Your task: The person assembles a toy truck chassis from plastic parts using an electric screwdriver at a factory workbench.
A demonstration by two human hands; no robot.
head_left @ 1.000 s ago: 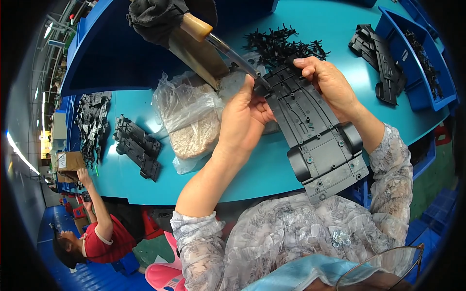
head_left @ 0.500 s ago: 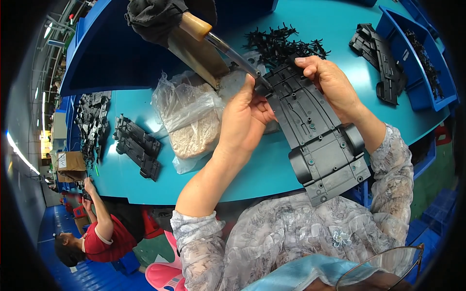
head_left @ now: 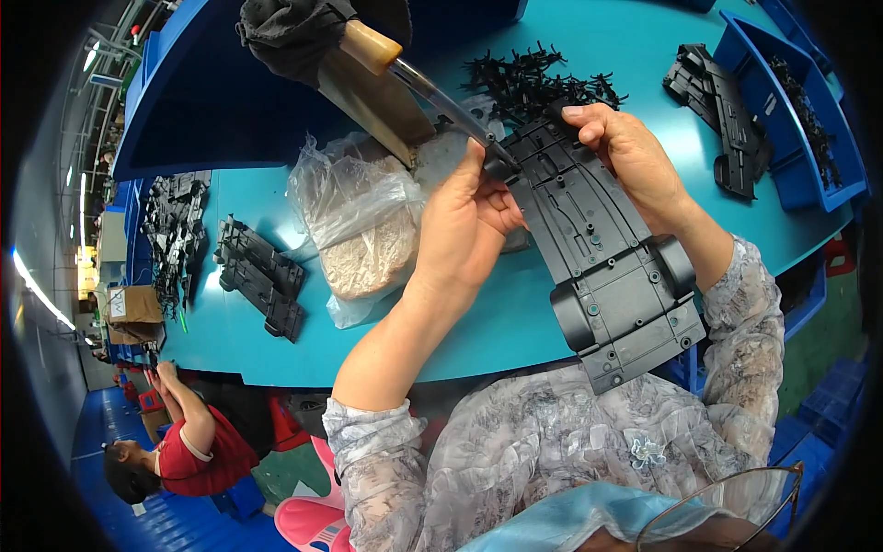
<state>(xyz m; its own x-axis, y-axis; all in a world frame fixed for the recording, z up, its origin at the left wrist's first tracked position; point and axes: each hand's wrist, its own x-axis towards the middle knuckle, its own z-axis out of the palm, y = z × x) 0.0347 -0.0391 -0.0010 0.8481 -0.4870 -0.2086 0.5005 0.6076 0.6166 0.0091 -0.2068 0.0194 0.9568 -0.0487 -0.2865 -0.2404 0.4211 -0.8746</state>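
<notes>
Head view, left to right. Far left, low down: a person in a red top [head_left: 198, 455] at another bench, near a cardboard box [head_left: 134, 304]. On the teal table [head_left: 239, 350]: a heap of dark parts [head_left: 175, 230], then a stack of black plates [head_left: 260, 287]. Next, a clear bag [head_left: 363, 230] of pale pieces, lying flat. Above it, a hanging tool [head_left: 386, 69] with a tan grip, its shaft slanting down to the right. Left hand [head_left: 464, 230] raised over the table, fingers curled closed, pinching the near edge of the chassis [head_left: 602, 267] by the tool's tip. Black chassis held tilted above the table's front edge, wide end toward the body. Right hand [head_left: 635, 152] gripping the far narrow end, thumb on top, fingers wrapped under. Behind, a pile of small black sprues [head_left: 533, 78]. Far right: more black plates [head_left: 722, 115] beside a blue bin [head_left: 809, 120].
</notes>
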